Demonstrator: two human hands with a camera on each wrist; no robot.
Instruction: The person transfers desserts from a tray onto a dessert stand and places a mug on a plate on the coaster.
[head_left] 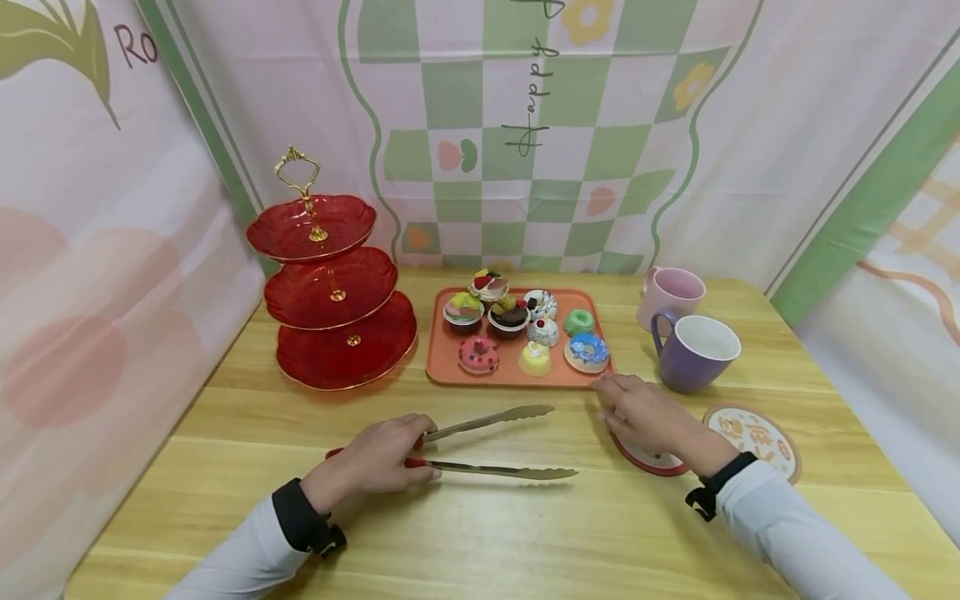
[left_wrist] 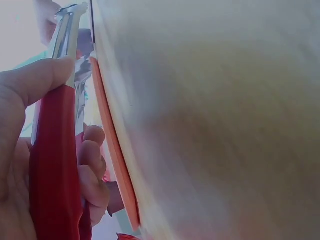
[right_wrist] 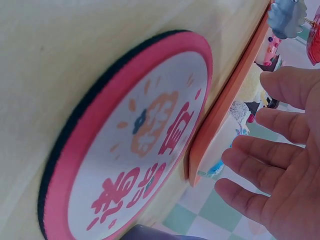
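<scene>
My left hand [head_left: 386, 454] grips metal tongs [head_left: 498, 471] by their red handles [left_wrist: 56, 160], low over the table. The two tong arms stand apart, tips pointing right, with nothing between them. Fingers extended, my right hand [head_left: 641, 412] hovers by the front right corner of an orange tray [head_left: 517, 382], above a red-rimmed round coaster [right_wrist: 75, 165]. That hand holds nothing. On the tray are several toy sweets: cupcakes [head_left: 508, 318], a pink donut [head_left: 472, 360], a yellow cake [head_left: 534, 360], a green ring donut [head_left: 572, 323] and a blue-iced donut [head_left: 577, 358].
A red three-tier stand [head_left: 330, 358] with a gold handle stands at the back left. To the right are a pink mug [head_left: 671, 293], a purple mug [head_left: 693, 358] and a second coaster [head_left: 761, 442]. A patterned cloth [head_left: 525, 200] hangs behind the table.
</scene>
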